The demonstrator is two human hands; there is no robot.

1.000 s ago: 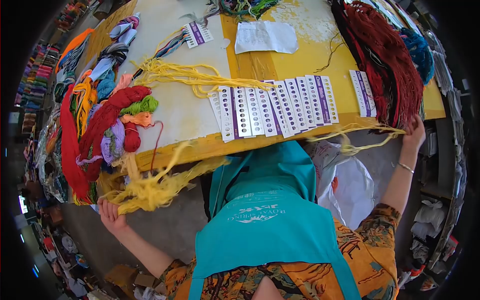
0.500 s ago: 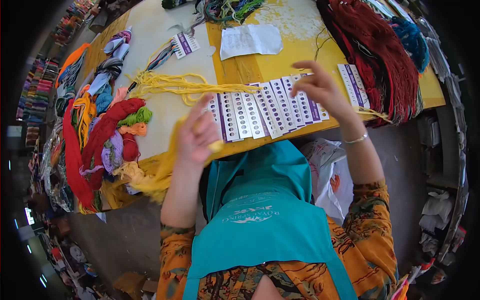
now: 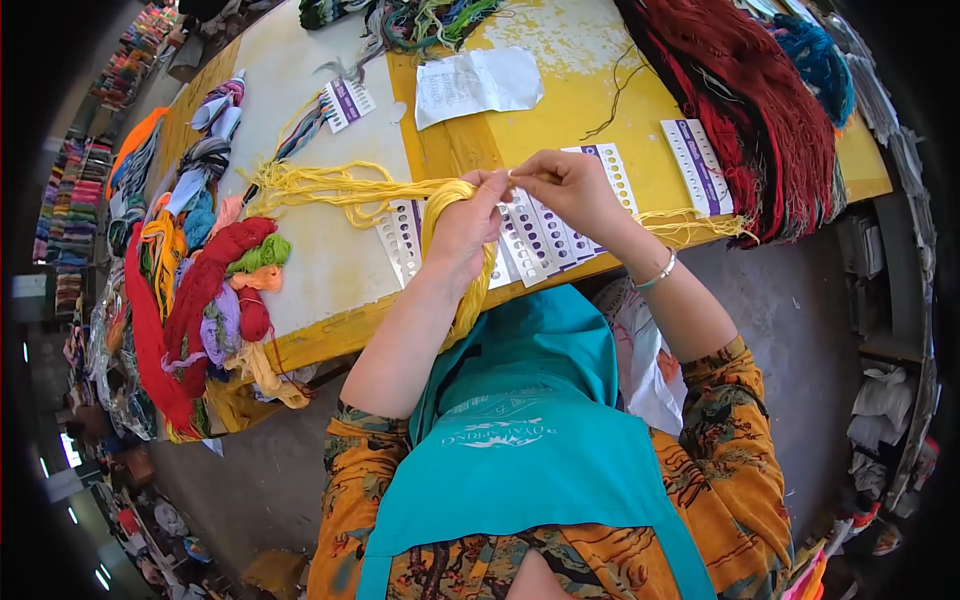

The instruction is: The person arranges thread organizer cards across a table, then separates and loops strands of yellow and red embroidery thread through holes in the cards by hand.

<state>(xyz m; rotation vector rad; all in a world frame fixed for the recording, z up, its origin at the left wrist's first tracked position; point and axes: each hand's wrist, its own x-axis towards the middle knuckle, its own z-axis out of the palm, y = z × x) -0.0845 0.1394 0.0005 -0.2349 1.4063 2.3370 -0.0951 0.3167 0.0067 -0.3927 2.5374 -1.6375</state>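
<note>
Closed around a skein of yellow thread (image 3: 484, 282), my left hand (image 3: 468, 228) is over the row of thread cards (image 3: 535, 240). The skein loops over this hand and hangs past the table edge. My right hand (image 3: 578, 192) pinches with thumb and forefinger close against the left fingertips. What lies in that pinch is too small to make out clearly. More loose yellow strands (image 3: 330, 185) stretch left from the hands across the tabletop. The white and purple cards have rows of punched holes, and my hands cover part of them.
Colourful skeins (image 3: 205, 290) heap on the table's left side. A large dark red thread bundle (image 3: 740, 100) lies right, beside another punched card (image 3: 697, 167). Behind the hands are a crumpled paper (image 3: 478, 86) and a card with threads (image 3: 348, 103). A white bag (image 3: 655, 375) is below.
My hands were apart and have come together over the cards. The yellow skein swung from the left side to hang from my left hand. The right fingers have closed into a pinch.
</note>
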